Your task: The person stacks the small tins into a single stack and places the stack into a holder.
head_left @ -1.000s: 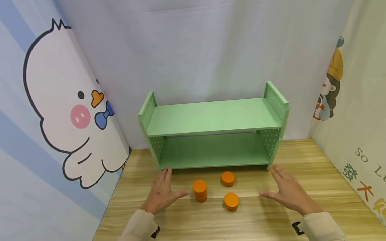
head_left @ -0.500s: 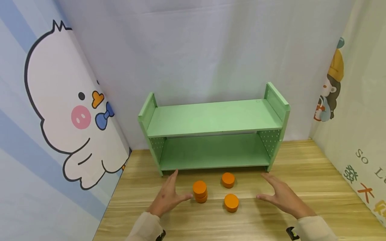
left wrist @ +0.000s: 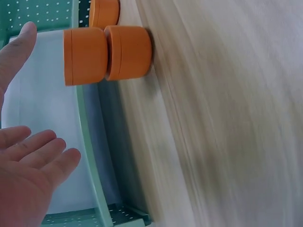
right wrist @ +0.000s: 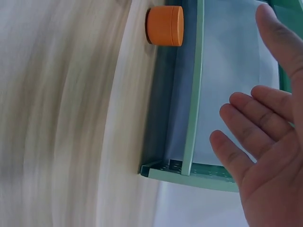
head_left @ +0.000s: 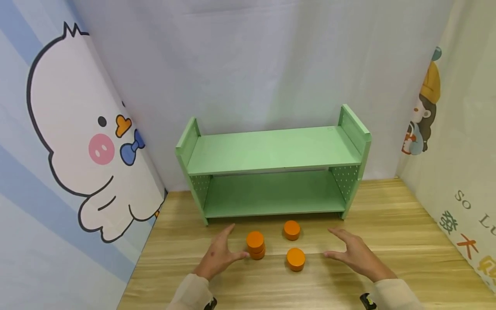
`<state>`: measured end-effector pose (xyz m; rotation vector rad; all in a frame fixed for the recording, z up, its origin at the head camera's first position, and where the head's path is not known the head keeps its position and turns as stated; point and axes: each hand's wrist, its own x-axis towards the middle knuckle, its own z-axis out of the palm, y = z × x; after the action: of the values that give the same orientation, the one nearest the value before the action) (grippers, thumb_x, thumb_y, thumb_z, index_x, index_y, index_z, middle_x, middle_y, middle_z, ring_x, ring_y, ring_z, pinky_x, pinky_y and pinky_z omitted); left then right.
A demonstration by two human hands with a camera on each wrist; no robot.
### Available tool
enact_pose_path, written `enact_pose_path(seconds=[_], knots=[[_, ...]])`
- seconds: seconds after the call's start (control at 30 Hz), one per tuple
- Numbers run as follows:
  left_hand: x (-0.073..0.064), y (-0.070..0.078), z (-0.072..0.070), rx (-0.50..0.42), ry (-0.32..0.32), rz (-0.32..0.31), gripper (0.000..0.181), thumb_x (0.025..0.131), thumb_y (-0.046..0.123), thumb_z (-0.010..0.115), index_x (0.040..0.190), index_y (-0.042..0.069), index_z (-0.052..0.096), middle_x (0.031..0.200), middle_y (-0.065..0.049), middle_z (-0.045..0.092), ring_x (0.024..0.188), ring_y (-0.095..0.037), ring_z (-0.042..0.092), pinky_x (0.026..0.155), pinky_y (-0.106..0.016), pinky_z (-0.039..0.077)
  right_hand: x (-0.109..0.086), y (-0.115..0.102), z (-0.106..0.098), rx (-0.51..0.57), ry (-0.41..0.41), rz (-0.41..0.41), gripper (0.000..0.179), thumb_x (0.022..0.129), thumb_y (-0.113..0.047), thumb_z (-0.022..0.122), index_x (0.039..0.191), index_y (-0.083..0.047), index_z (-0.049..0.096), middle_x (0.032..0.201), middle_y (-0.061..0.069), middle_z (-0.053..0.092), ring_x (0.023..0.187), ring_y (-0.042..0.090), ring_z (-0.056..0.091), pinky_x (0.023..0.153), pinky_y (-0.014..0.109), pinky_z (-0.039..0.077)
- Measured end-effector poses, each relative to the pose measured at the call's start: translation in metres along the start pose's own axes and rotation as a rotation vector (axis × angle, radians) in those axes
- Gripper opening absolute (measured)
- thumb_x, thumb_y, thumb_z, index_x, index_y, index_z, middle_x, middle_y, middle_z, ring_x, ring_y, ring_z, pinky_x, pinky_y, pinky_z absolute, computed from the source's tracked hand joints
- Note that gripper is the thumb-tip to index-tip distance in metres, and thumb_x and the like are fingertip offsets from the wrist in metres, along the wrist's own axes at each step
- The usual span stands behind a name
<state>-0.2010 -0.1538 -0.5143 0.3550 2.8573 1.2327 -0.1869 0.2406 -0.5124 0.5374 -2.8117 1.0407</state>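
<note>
Several short orange cylinders with a seam near one end, like small lidded tins, stand on the wooden table. Two form a stack [head_left: 255,242]; in the left wrist view its upper tin [left wrist: 85,56] sits on the lower tin [left wrist: 129,52]. One single tin [head_left: 292,230] stands farther back and another tin [head_left: 296,259] nearer the front. My left hand [head_left: 218,256] hovers just left of the stack, thumb and fingers spread, holding nothing. My right hand [head_left: 356,256] is to the right of the single tins, its fingers extended and holding nothing.
Behind the tins stands a green two-tier shelf [head_left: 271,150] with raised, perforated side panels. Its lower board [head_left: 271,193] lies close to the table [head_left: 379,202]. A pale curtain [head_left: 271,64] hangs behind, and printed cloths [head_left: 457,129] flank both sides.
Both hands have moved inward toward each other and slightly nearer the body, closing in on the tins. The tins and shelf have stayed in place.
</note>
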Motion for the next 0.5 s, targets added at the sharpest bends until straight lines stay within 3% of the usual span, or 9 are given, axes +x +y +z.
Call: enact_pose_path(seconds=[0.23, 0.33, 0.5], knots=[[0.0, -0.002, 0.008, -0.07, 0.006, 0.045, 0.091, 0.076, 0.025, 0.089, 0.145, -0.008, 0.041, 0.144, -0.03, 0.047, 0.126, -0.046, 0.05, 0.101, -0.057, 0.049, 0.004, -0.002, 0.009, 0.069, -0.029, 0.011, 0.07, 0.083, -0.026, 0.082, 0.136, 0.01, 0.054, 0.133, 0.033, 0.055, 0.123, 0.052, 0.051, 0.1, 0.066, 0.045], [0.001, -0.004, 0.013, -0.101, 0.005, 0.088, 0.089, 0.076, 0.021, 0.089, 0.143, -0.011, 0.042, 0.143, -0.032, 0.046, 0.128, -0.046, 0.049, 0.101, -0.053, 0.05, 0.005, -0.001, 0.014, 0.092, -0.036, 0.004, 0.069, 0.084, -0.026, 0.082, 0.136, 0.009, 0.054, 0.133, 0.031, 0.056, 0.123, 0.051, 0.052, 0.1, 0.065, 0.045], [0.004, -0.006, 0.021, -0.182, 0.007, 0.092, 0.087, 0.076, 0.017, 0.089, 0.142, -0.014, 0.041, 0.143, -0.033, 0.046, 0.13, -0.046, 0.047, 0.103, -0.05, 0.049, 0.006, 0.0, 0.022, 0.126, -0.048, -0.014, 0.063, 0.084, -0.022, 0.082, 0.134, 0.008, 0.057, 0.132, 0.027, 0.06, 0.122, 0.049, 0.054, 0.1, 0.064, 0.046]])
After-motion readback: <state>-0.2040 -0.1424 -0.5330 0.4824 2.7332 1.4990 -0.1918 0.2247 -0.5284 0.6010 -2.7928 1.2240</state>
